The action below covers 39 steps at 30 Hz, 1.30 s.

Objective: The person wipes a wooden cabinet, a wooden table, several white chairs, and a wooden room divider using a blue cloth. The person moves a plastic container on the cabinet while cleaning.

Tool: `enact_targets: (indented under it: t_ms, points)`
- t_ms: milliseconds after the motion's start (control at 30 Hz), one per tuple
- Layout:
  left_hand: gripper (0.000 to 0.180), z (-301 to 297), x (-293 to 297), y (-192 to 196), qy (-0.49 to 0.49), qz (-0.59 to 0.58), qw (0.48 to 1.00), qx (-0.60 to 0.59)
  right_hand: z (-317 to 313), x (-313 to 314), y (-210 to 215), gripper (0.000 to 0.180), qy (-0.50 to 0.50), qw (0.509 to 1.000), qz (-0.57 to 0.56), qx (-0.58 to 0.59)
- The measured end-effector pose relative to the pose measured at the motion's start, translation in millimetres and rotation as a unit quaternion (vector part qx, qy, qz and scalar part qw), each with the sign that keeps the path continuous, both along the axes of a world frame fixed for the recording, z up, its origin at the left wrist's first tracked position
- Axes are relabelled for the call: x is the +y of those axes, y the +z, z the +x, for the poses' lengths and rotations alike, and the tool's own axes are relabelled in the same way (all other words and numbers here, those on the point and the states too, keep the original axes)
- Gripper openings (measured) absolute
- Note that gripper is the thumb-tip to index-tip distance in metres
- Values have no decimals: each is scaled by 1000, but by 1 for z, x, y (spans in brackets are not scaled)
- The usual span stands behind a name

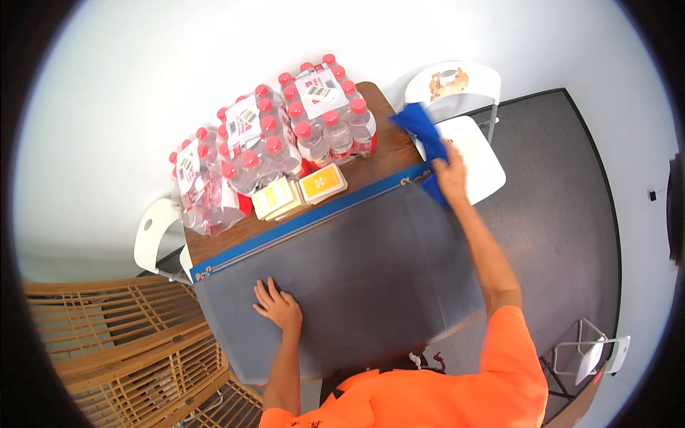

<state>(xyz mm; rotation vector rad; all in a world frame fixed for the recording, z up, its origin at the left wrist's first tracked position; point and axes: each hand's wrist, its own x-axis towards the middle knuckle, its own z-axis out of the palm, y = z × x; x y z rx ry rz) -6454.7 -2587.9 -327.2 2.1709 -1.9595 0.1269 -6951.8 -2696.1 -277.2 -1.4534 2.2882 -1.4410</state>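
A dark grey mat [371,264] with a blue border strip [307,222] along its far edge covers the near part of a brown wooden table [389,139]. My left hand [280,307] rests flat on the mat's left half, fingers spread, holding nothing. At the table's right edge, past the mat's far right corner, my right hand [449,175] is closed around a blue cloth [421,132]. The cloth's far end sticks out beyond my fingers, slightly blurred, and a smaller part hangs below my hand by the corner.
Shrink-wrapped packs of red-capped bottles [330,118] stand along the table's far side. Before them lie yellow-and-white boxes [323,183]. White folding chairs flank the table, one right [474,153] and one left [155,227]. A slatted wooden structure [135,342] is at lower left.
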Motion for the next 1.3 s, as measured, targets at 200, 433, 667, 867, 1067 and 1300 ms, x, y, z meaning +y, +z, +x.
enact_targets:
  t_ms: [200,433,667,867,1067,1300]
  points:
    - [50,-7,2,14,11,37,999,-2,58,-85,-50,48,27,947,116,299]
    - [51,-8,-2,18,-5,56,998,-12,25,-246,-59,43,55,947,172,267]
    - [51,-8,-3,20,-3,60,998,-7,21,-256,-60,44,90,944,105,298]
    - [49,-9,-3,24,-8,54,999,-6,-4,-118,-18,35,127,935,144,299]
    - [52,-4,4,17,-2,66,998,4,41,-33,55,30,221,974,27,-44]
    - [52,-10,-4,23,1,54,999,1,99,-57,-13,58,264,932,84,234]
